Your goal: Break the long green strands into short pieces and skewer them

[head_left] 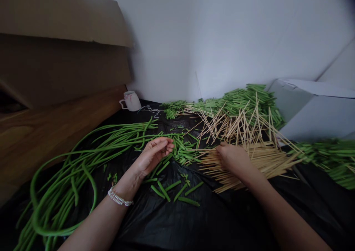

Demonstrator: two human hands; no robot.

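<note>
My left hand (157,153), with a beaded bracelet at the wrist, is curled beside a heap of short-cut long bean pieces (184,153). Its thumb and fingertips come together, and anything between them is too small to make out. Over a spread layer of bamboo skewers (266,160), my right hand (233,158) is closed in a pinch. A thin skewer appears to run left from its fingertips; the fingers partly hide it. Uncut long beans (83,151) lie in loops on the left, close to my left forearm.
Behind the skewers lie stacked bean pieces (238,99), with loose skewers (216,127) across their front. More bean pieces (338,158) are at right. A white mug (131,101), string (154,110), cardboard box (63,58) and white box (302,107) border the black plastic sheet (177,229).
</note>
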